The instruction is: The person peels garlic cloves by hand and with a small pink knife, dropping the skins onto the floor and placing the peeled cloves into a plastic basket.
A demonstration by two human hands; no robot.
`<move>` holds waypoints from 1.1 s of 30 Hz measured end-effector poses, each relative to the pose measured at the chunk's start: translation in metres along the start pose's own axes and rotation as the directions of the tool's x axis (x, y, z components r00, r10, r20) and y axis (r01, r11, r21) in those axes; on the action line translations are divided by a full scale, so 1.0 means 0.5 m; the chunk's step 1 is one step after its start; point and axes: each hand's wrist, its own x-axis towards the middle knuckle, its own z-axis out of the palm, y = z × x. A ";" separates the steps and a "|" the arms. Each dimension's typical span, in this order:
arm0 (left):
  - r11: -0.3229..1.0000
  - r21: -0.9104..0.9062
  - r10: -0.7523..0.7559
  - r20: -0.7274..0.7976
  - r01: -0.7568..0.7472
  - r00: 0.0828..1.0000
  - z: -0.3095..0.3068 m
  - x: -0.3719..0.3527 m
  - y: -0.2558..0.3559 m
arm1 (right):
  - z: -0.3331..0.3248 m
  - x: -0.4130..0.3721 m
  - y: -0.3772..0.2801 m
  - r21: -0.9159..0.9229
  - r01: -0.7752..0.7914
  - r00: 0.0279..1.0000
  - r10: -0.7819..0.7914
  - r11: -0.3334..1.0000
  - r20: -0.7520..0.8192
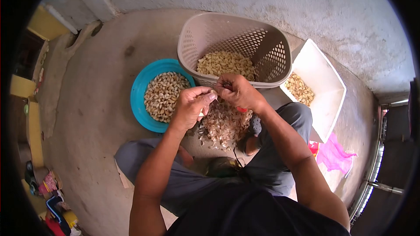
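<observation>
1. My left hand (189,107) is bent into a pinch, thumb against forefinger, and its curled fingers grasp a small pale piece (201,114) that shows at the underside of the hand.
2. My right hand (240,92) is curled just beside it, turned in toward my left thumb. Whether it grasps anything I cannot tell, as my knuckles hide the inside.
3. The pale piece is above the floor (96,83), between the right rim of the blue basin (136,89) and the near edge of the basket (227,26).
4. I judge it light and fairly firm, smooth enough to slip, and easily bruised. Its broad sides look the best hold, with fingertips and little pressure.
5. In the basin, clove-like pieces (164,94) in whitish and brown skins heap toward the right rim; those skins are probably dry and loose.
6. Pale, bare-looking pieces (227,63) lie inside the basket.
7. Yellowish pieces (299,88) gather along the left edge of the white box (321,74).
8. Below my hands is a heap of husks (221,124), thin and papery, likely to cling or scatter.
</observation>
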 end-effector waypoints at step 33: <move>0.790 0.522 0.273 0.169 -0.321 0.947 0.007 0.008 -0.017 | -0.013 -0.015 -0.022 -0.318 0.138 0.988 -0.109 0.938 0.108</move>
